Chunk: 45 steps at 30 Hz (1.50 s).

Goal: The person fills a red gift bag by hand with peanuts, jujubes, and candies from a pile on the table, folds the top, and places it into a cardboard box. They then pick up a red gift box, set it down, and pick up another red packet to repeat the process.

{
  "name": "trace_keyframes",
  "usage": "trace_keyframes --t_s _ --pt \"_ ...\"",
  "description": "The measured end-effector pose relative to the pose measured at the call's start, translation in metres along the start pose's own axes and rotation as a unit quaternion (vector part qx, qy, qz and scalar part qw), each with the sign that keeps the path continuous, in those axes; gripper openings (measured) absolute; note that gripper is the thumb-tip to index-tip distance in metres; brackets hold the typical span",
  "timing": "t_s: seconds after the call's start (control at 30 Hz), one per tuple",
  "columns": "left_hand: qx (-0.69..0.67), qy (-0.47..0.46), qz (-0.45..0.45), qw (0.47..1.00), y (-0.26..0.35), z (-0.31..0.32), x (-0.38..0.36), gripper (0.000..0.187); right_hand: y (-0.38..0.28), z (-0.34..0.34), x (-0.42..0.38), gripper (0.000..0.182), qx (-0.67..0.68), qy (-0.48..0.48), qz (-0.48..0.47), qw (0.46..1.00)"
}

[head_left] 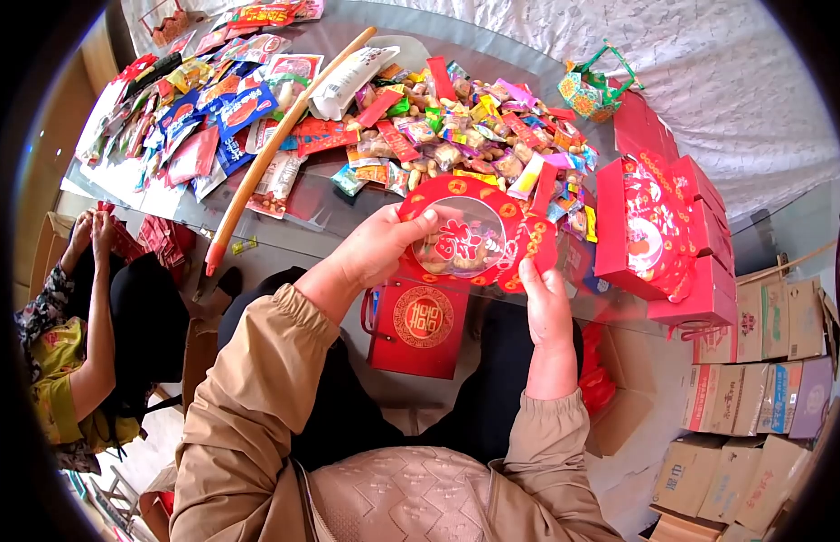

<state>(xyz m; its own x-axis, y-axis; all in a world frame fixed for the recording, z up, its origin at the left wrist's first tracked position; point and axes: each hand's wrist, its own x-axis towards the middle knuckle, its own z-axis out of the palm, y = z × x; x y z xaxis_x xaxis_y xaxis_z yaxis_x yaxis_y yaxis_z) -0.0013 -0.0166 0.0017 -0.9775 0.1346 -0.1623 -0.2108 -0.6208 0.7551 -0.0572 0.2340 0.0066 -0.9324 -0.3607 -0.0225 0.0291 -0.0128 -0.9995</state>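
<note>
Between my two hands is a red gift bag with gold coin prints and a round clear window, through which wrapped pieces show. My left hand is closed on its left edge, thumb on top. At the lower right edge, my right hand pinches the bag between thumb and fingers. Just beyond the bag lies a heap of wrapped candies and peanuts on the glass table. Below the bag, a red box with a gold round emblem stands between my knees.
A wooden stick divides the candies from a pile of snack packets. Red boxes holding printed red bags stand at right, near stacked cartons. At left, another person's hands hold something red.
</note>
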Motion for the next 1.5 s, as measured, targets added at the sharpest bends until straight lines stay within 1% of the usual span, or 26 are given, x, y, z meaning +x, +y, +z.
trace_keyframes --t_s 0.1,0.2,0.23,0.3,0.33,0.4,0.5,0.63,0.7,0.73,0.8,0.83,0.9,0.93,1.03,1.13,1.23,1.33,1.37,1.4,1.43,1.5 --pt "0.018 0.025 -0.007 0.999 0.002 0.005 0.0 0.036 0.003 -0.006 0.0 0.021 -0.017 -0.04 0.011 0.999" --pt "-0.02 0.068 -0.002 0.997 0.006 0.019 -0.001 0.03 0.002 -0.004 -0.002 0.022 -0.007 -0.067 0.004 0.998" --pt "-0.019 0.047 -0.009 0.999 0.004 0.014 -0.001 0.028 0.001 -0.003 -0.003 0.025 -0.006 -0.069 0.002 0.998" --pt "-0.018 0.005 -0.022 1.0 0.001 0.002 0.0 0.028 0.014 -0.007 0.001 0.029 0.061 -0.05 0.034 0.996" --pt "-0.02 0.002 -0.02 1.0 0.002 0.002 -0.001 0.029 0.017 -0.008 0.002 0.032 0.095 -0.04 0.05 0.993" --pt "-0.023 -0.005 -0.015 1.0 0.004 0.004 -0.001 0.035 0.02 -0.01 0.003 0.034 0.102 -0.05 0.041 0.993" --pt "-0.018 0.023 -0.01 1.0 0.003 0.005 0.0 0.038 0.023 -0.011 0.001 0.036 0.108 -0.059 0.038 0.992" --pt "-0.003 -0.026 0.0 1.0 -0.001 -0.005 0.003 0.042 0.03 -0.017 -0.002 0.037 0.121 -0.094 0.063 0.986" --pt "-0.002 -0.043 -0.006 0.999 -0.003 -0.005 0.004 0.043 0.034 -0.02 -0.001 0.042 0.132 -0.115 0.07 0.982" --pt "0.019 -0.037 -0.004 0.999 -0.003 -0.005 0.004 0.043 0.035 -0.021 -0.001 0.044 0.137 -0.125 0.074 0.98" --pt "0.06 -0.026 -0.002 0.998 -0.002 -0.002 0.002 0.043 0.036 -0.02 0.0 0.039 0.162 -0.117 0.074 0.977" --pt "0.062 -0.001 -0.003 0.998 0.0 0.004 0.002 0.042 0.036 -0.019 0.0 0.037 0.175 -0.113 0.073 0.975" --pt "0.066 0.047 -0.005 0.997 0.003 0.019 0.002 0.041 0.036 -0.017 0.0 0.037 0.175 -0.116 0.067 0.975" --pt "0.069 0.036 -0.004 0.997 0.0 0.014 0.004 0.042 0.036 -0.015 -0.001 0.037 0.176 -0.118 0.064 0.975" --pt "0.109 0.057 0.01 0.992 -0.004 0.011 0.008 0.04 0.031 -0.007 0.001 0.038 0.174 -0.073 0.028 0.982" --pt "0.1 0.072 0.023 0.992 -0.001 0.018 0.006 0.036 0.033 -0.007 0.004 0.039 0.175 -0.052 0.006 0.983" --pt "0.083 0.077 0.031 0.993 -0.01 0.01 0.013 0.035 0.033 -0.006 0.003 0.039 0.166 -0.05 0.003 0.985" --pt "0.09 0.033 0.014 0.995 -0.009 0.004 0.012 0.046 0.032 -0.005 0.001 0.037 0.147 -0.054 0.004 0.988" --pt "0.092 0.038 0.013 0.995 -0.008 0.004 0.011 0.044 0.031 -0.005 0.001 0.036 0.14 -0.055 0.004 0.989" --pt "0.093 0.043 0.011 0.995 -0.008 0.004 0.011 0.043 0.028 -0.006 0.001 0.035 0.129 -0.09 0.0 0.988" --pt "0.094 0.048 0.01 0.994 -0.007 0.006 0.01 0.041 0.028 -0.007 0.002 0.035 0.117 -0.097 -0.002 0.988" --pt "0.086 0.08 0.014 0.993 -0.003 0.013 0.006 0.029 0.027 -0.006 0.001 0.034 0.093 -0.113 -0.007 0.989"
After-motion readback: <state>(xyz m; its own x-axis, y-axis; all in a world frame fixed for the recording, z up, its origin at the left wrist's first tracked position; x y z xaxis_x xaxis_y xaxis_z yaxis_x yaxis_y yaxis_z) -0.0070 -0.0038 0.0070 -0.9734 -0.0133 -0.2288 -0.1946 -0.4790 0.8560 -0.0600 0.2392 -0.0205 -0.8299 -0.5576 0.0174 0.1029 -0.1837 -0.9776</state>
